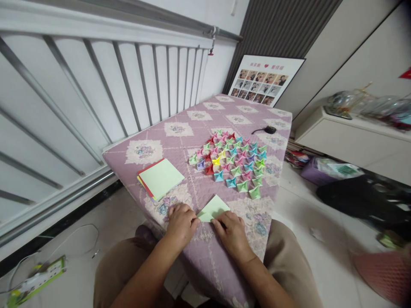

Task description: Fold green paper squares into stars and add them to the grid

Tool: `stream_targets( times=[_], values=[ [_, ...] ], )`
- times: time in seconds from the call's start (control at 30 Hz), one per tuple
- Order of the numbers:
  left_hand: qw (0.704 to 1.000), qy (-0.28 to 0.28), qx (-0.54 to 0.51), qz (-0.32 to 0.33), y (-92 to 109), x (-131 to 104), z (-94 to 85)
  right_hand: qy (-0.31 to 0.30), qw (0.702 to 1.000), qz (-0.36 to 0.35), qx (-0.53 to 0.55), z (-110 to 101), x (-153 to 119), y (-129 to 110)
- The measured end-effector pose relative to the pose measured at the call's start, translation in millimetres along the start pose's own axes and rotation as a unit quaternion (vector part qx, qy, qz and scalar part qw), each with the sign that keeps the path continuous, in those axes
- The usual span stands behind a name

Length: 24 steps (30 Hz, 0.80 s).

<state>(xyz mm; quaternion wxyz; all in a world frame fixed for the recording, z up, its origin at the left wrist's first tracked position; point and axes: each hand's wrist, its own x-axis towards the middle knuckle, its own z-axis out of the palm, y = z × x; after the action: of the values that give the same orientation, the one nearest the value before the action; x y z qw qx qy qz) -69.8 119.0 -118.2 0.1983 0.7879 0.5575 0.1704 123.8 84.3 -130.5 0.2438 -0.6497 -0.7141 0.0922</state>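
A pale green paper (213,208), folded into a triangle with its point facing away, lies flat on the patterned purple tablecloth (205,261). My left hand (181,222) pinches its left corner between curled fingers. At its lower right edge, my right hand (231,231) is closed, with thumb and fingers on the paper. Beyond both hands stand several small folded paper pieces (236,171) in green, pink, red, blue and yellow, set in rows. To the left is a stack of square paper sheets (161,177), light green on top, with red and yellow edges showing.
A dark object with a short cord (270,129) lies near the table's right edge. A photo board (265,81) leans at the far end. White railing (128,81) runs along the left. On the floor at right are a purple box (313,172) and a black bag (356,196).
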Motion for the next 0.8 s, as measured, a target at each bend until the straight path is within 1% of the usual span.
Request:
stream_targets(
  times=[0.33,0.8],
  values=[
    [0.999,-0.003,0.016,-0.045,4.1,0.8,-2.1,0.013,0.999,0.025,-0.019,1.1,2.3,-0.1],
    [0.996,-0.009,0.081,-0.047,6.9,4.0,-1.7,0.009,0.997,0.041,-0.058,2.1,6.9,-2.5]
  ],
)
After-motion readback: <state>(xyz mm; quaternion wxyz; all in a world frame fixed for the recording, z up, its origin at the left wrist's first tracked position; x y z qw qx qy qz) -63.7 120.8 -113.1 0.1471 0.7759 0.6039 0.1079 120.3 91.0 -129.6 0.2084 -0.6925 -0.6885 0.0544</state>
